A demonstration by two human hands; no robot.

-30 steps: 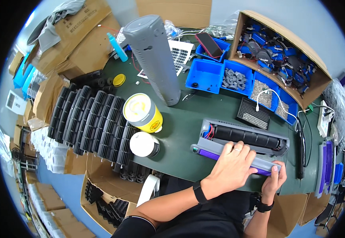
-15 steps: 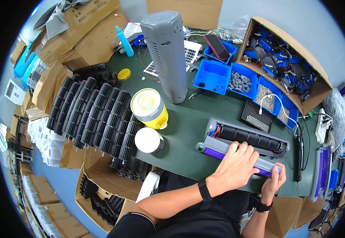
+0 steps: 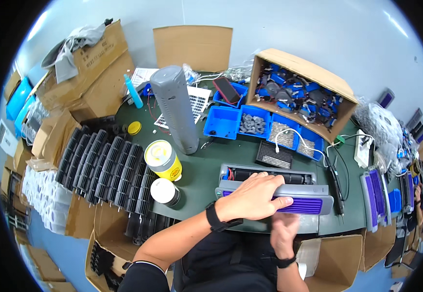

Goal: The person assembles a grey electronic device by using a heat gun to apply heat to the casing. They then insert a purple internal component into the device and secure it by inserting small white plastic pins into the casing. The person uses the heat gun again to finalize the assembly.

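Note:
My left hand [image 3: 256, 195] grips a grey cover with purple slats [image 3: 301, 205] from above, its thumb over the front and its fingers over the top edge. The cover stands tilted along the near side of an open grey housing [image 3: 313, 171]. Inside that housing lies a long black fan roller [image 3: 294, 178], partly hidden by my left hand and the cover. My right hand [image 3: 284, 234] is just under the cover's lower edge, smeared by motion. Its fingertips are hidden, so whether it touches the cover is unclear.
Rows of black fan rollers [image 3: 105, 168] lie at left, near a yellow-labelled tub [image 3: 163, 160] and a white-lidded jar [image 3: 165, 191]. A tall grey housing [image 3: 175, 109] stands behind. Blue bins [image 3: 221, 121], a motor-filled carton [image 3: 340, 127] and a black electric screwdriver [image 3: 335, 184] are beyond and right.
The cover has tipped up, showing its purple slats more fully. My left hand has shifted toward its middle; my right hand has left its right end and dropped beneath it. The view has shifted.

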